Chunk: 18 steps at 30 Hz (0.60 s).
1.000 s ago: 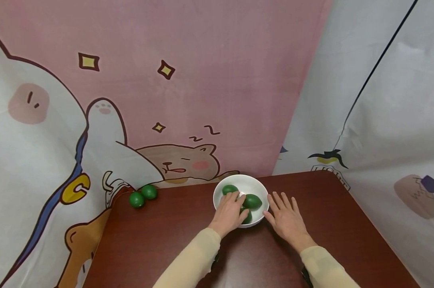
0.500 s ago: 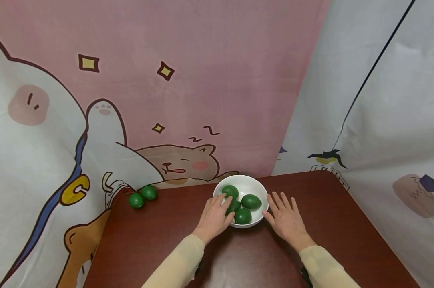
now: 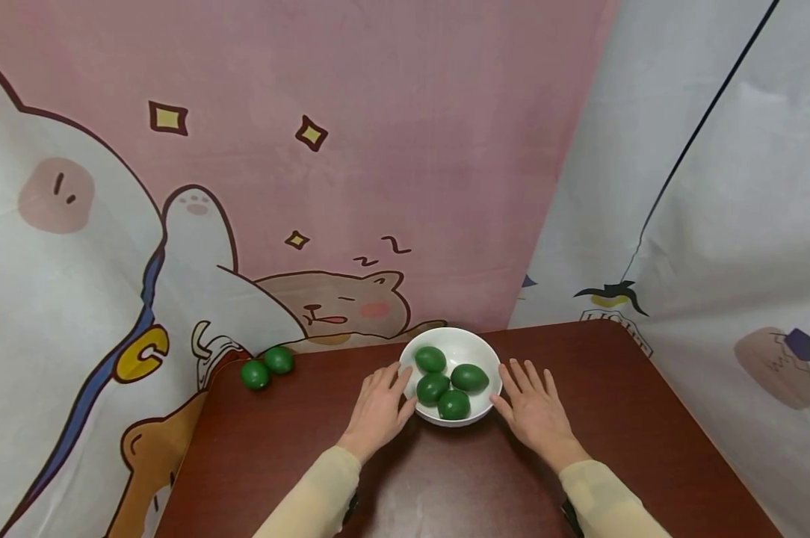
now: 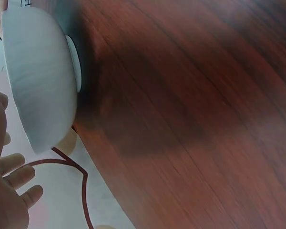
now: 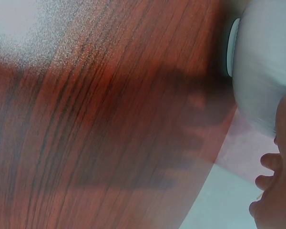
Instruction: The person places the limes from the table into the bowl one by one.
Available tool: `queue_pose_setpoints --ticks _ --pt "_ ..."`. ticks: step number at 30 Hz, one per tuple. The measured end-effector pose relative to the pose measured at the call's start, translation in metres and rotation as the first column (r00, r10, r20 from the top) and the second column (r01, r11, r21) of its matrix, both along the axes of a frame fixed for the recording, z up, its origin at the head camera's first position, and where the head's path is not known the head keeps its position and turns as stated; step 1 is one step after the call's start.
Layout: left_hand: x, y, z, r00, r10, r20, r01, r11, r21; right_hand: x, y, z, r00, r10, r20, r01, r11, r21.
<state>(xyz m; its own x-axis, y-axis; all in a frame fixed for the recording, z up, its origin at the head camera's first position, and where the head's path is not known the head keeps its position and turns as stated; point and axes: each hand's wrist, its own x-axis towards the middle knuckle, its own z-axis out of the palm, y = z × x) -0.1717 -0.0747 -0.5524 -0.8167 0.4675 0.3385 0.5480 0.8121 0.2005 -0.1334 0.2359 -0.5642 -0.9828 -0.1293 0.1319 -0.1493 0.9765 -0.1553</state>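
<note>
A white bowl (image 3: 480,351) stands near the table's back edge with several green limes (image 3: 468,377) in it. My left hand (image 3: 376,411) is at the bowl's left rim, fingers spread and nothing in them. At the right rim my right hand (image 3: 538,415) lies with straight, spread fingers, its fingertips right at the bowl. In the left wrist view the bowl's outer wall (image 4: 38,76) shows beside the left fingers (image 4: 20,176). The right wrist view has the bowl's side (image 5: 264,67) overlapped by the right thumb.
Two more limes (image 3: 255,373) sit side by side at the table's back left corner. The dark red-brown table (image 3: 297,448) meets a pink and white cartoon-printed cloth (image 3: 418,149) behind it. A white cloth (image 3: 734,246) hangs along the right side.
My left hand has drawn back from over the limes to the bowl's left rim, uncovering the limes inside. The right hand has stayed at the right rim.
</note>
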Motion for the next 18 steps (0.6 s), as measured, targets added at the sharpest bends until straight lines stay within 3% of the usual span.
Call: queue_pose_setpoints --ticks 18 --pt "-0.001 -0.05 -0.009 0.995 0.093 0.022 -0.093 0.996 -0.008 -0.001 0.002 -0.002 1.0 0.0 0.006 0.0 1.0 0.003"
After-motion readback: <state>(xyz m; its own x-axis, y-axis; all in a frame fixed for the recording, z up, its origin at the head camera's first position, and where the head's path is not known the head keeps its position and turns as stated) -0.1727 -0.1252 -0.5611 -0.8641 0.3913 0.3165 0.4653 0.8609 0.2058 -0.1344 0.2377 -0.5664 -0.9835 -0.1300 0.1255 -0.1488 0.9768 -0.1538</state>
